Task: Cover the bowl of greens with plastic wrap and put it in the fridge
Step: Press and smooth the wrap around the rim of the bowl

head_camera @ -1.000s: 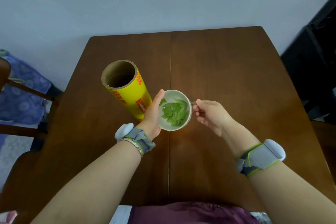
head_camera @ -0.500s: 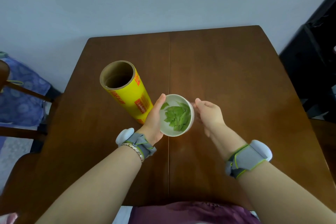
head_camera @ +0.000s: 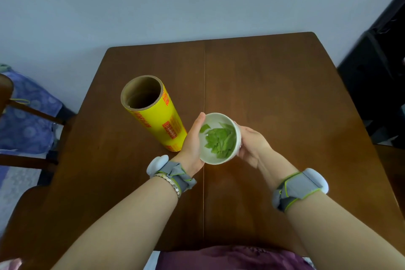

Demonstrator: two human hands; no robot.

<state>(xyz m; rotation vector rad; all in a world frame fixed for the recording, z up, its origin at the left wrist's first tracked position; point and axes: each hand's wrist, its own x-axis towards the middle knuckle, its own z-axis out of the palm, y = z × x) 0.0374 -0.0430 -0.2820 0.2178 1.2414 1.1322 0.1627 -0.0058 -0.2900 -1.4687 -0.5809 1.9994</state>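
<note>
A small white bowl (head_camera: 210, 155) with green leaves (head_camera: 221, 141) in it is held just above the brown table (head_camera: 274, 94), tilted a little toward me. My left hand (head_camera: 194, 142) cups its left side, thumb along the rim. My right hand (head_camera: 252, 146) wraps its right side. A yellow roll of plastic wrap (head_camera: 157, 120) with red print stands upright just left of my left hand, its open cardboard core facing up. I cannot make out any film over the bowl.
A wooden chair (head_camera: 26, 114) with purple cloth (head_camera: 26, 120) on it stands at the table's left. Dark furniture (head_camera: 381, 61) rises at the right. A pale wall lies behind the table's far edge.
My right hand moved from beside the bowl's rim onto its right side. Both hands now hold the bowl, which has lifted slightly and tilted.
</note>
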